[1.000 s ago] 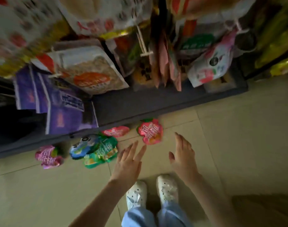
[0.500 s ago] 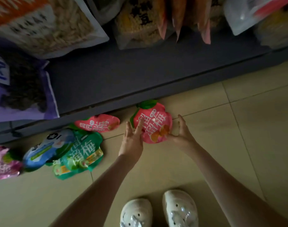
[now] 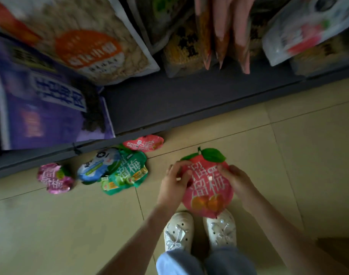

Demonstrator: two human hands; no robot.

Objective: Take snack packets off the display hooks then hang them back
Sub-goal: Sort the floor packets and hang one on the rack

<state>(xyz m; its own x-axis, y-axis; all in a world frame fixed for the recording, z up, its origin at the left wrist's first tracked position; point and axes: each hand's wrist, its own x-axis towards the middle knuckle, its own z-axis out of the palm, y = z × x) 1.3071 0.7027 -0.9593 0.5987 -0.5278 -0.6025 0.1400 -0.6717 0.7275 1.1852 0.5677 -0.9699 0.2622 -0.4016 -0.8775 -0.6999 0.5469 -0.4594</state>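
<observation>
Two hands grip the red packet [image 3: 208, 192], left hand [image 3: 174, 181] and right hand [image 3: 236, 180] each with fingers [image 3: 180, 165] curled round an upper edge, above your shoes [image 3: 178, 231]. Four packets [image 3: 128, 173] lie on the floor [image 3: 288, 155]. Next, I judge, raise it onto a hook.

1. The whole picture is looking dim, with floor tiles [image 3: 288, 155] around the red packet [image 3: 208, 192] glowing soft yellow.
2. Above the red packet, the shelf base [image 3: 169, 104] is sitting in deep shadow.
3. Up and left of the red packet, the big bags [image 3: 90, 46] are smearing into blur.
4. The red packet's letters are showing clearly.
5. Far from the red packet, lines are bending near the edges.
</observation>
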